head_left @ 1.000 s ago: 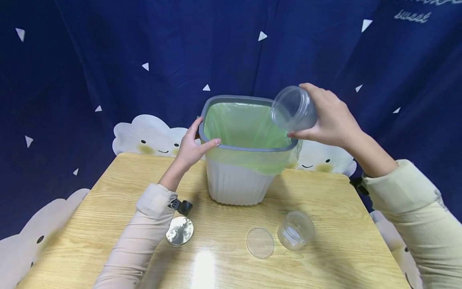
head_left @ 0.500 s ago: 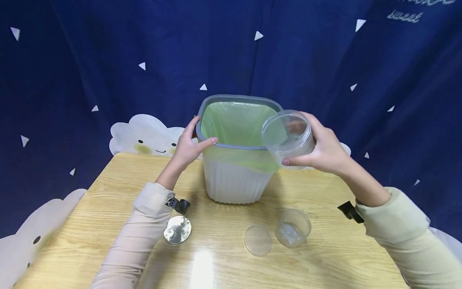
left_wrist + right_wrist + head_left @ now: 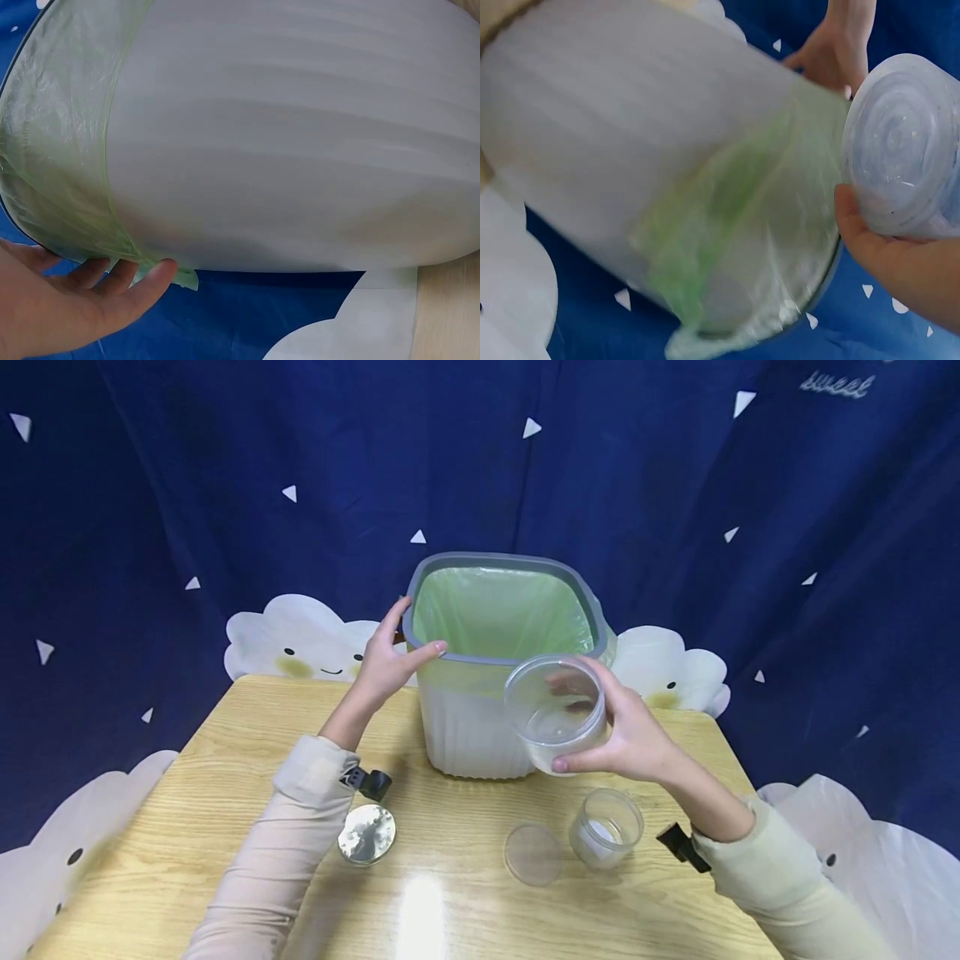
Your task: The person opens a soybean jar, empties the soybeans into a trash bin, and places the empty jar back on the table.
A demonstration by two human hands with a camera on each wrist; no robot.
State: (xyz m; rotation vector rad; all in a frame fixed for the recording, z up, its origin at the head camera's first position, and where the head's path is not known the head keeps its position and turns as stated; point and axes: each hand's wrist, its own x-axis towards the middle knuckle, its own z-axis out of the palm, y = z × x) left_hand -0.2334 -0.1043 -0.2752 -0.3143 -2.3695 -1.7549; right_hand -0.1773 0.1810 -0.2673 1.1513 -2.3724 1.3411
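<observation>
A pale grey trash can [image 3: 472, 727] with a dark grey rim and a green liner [image 3: 502, 610] stands on the table. My left hand [image 3: 386, 664] holds its front left corner, thumb at the front rim and fingers along the left side; the left wrist view shows those fingers [image 3: 154, 281] against the liner's edge. In front of the can, my right hand [image 3: 633, 735] grips a clear plastic jar [image 3: 555, 722] around its side, above the table. The jar's mouth tilts toward me and I see nothing in it. Its ridged round base [image 3: 900, 139] shows in the right wrist view.
On the wooden table [image 3: 450, 843] at front right stands a second clear plastic jar [image 3: 606, 828], beside a flat clear disc [image 3: 532, 854]. A shiny silver lid [image 3: 367, 833] lies near my left forearm. A blue curtain [image 3: 337, 460] hangs behind the table.
My right hand has brought the jar from over the can's right rim down and left to the can's front, turning its mouth upward. The left hand stays at the corner.
</observation>
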